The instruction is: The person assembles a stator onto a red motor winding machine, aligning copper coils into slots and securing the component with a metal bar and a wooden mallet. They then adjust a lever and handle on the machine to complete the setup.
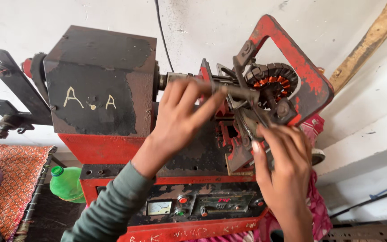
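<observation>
Landmark: winding machine, worn red and black body against a white wall.

Left hand reaches up in front of the machine's dark gearbox side, fingers spread and loosely curled, fingertips resting on the metal shaft that runs out of the machine's right side. Not a full clench; fingers lie along and over the shaft. Grey-green sleeve on that arm.

Right hand sits lower, right of the machine's centre, fingers curled around a dark metal lever part under the clamp. Can't tell how tightly it grips; the palm faces away.

Stator core, round, black laminations with orange copper windings, is mounted at the shaft end, right of the machine's body, inside the red frame bracket. It sits just above the right hand and just right of the left fingertips.

Control panel is on the machine's lower front: small analogue meter, red and green buttons, red digit display.

Green plastic bottle stands left of the machine's base, beside an orange patterned cloth.
</observation>
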The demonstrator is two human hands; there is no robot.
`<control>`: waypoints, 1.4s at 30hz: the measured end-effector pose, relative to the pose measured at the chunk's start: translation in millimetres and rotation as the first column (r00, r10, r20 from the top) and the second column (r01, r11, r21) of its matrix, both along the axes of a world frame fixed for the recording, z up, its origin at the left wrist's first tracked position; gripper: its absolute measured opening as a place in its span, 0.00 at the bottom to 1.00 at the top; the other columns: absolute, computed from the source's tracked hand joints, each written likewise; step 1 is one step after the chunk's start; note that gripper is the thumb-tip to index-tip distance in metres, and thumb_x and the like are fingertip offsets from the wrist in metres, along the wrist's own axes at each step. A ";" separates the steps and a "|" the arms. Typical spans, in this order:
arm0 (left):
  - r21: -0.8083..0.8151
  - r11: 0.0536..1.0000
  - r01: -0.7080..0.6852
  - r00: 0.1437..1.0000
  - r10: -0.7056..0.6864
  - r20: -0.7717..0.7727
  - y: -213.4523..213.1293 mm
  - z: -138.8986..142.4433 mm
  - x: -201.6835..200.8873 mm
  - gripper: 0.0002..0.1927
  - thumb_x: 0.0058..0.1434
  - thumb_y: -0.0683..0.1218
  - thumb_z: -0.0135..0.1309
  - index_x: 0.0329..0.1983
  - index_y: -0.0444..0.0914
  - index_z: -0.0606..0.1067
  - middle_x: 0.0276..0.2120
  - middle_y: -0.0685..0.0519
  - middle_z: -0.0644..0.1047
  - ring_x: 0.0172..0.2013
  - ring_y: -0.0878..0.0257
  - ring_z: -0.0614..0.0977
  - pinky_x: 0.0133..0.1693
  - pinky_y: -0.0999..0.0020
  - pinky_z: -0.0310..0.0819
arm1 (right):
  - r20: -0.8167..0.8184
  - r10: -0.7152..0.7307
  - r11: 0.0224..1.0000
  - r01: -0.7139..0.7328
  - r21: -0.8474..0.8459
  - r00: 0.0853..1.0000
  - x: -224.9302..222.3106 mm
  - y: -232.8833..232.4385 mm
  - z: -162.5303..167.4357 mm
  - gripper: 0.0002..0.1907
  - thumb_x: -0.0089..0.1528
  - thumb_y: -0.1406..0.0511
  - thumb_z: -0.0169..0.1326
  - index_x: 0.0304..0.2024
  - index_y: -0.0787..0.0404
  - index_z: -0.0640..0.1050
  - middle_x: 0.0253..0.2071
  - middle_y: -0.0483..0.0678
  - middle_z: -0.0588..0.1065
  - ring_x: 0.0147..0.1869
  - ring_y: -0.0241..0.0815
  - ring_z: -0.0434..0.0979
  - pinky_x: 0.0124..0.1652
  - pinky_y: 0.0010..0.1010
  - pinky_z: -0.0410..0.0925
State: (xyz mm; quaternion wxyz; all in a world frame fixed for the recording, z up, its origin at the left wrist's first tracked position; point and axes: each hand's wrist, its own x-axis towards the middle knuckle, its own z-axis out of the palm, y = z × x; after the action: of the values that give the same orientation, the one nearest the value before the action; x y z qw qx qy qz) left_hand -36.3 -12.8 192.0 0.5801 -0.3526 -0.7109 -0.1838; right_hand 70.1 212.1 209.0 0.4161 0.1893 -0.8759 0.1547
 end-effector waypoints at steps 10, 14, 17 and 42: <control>0.216 0.973 0.080 0.988 -0.105 0.109 17.7 11.8 -15.8 0.23 0.67 0.34 0.56 0.63 0.43 0.72 0.48 0.48 0.66 0.48 0.50 0.74 0.49 0.55 0.72 | -0.045 -0.131 0.976 0.137 0.170 0.990 -19.1 -9.6 25.5 0.15 0.68 0.71 0.59 0.58 0.67 0.77 0.55 0.58 0.78 0.56 0.60 0.74 0.55 0.50 0.65; 0.264 0.960 0.092 0.996 -0.090 -0.019 25.3 -21.0 -2.0 0.24 0.66 0.37 0.57 0.64 0.42 0.67 0.55 0.45 0.63 0.54 0.42 0.71 0.55 0.46 0.70 | 0.029 -0.035 0.990 0.031 0.134 0.999 -30.0 -15.3 15.6 0.20 0.65 0.77 0.61 0.59 0.68 0.75 0.52 0.60 0.77 0.52 0.61 0.79 0.49 0.49 0.69; 0.329 0.940 0.090 0.992 -0.115 0.059 23.9 -39.6 -1.7 0.21 0.67 0.40 0.58 0.61 0.40 0.67 0.53 0.41 0.65 0.51 0.41 0.71 0.51 0.46 0.68 | 0.032 0.181 0.982 -0.183 0.040 0.983 -38.5 -17.7 5.4 0.27 0.60 0.83 0.59 0.61 0.73 0.69 0.56 0.64 0.76 0.49 0.59 0.82 0.47 0.46 0.72; -0.012 0.994 0.111 0.966 -0.105 0.235 -10.5 -23.2 43.4 0.16 0.70 0.50 0.59 0.27 0.40 0.72 0.27 0.50 0.76 0.29 0.53 0.79 0.32 0.56 0.71 | 0.061 0.056 0.978 -0.043 -0.205 0.997 -46.8 -42.8 -82.5 0.25 0.56 0.74 0.63 0.56 0.63 0.75 0.51 0.58 0.78 0.52 0.55 0.81 0.50 0.37 0.74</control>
State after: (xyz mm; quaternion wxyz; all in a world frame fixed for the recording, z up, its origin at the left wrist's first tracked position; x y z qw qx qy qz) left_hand 7.1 -23.3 168.7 0.4769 -0.3738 -0.7564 -0.2463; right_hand 23.3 169.3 126.4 0.3999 0.1624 -0.8638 0.2598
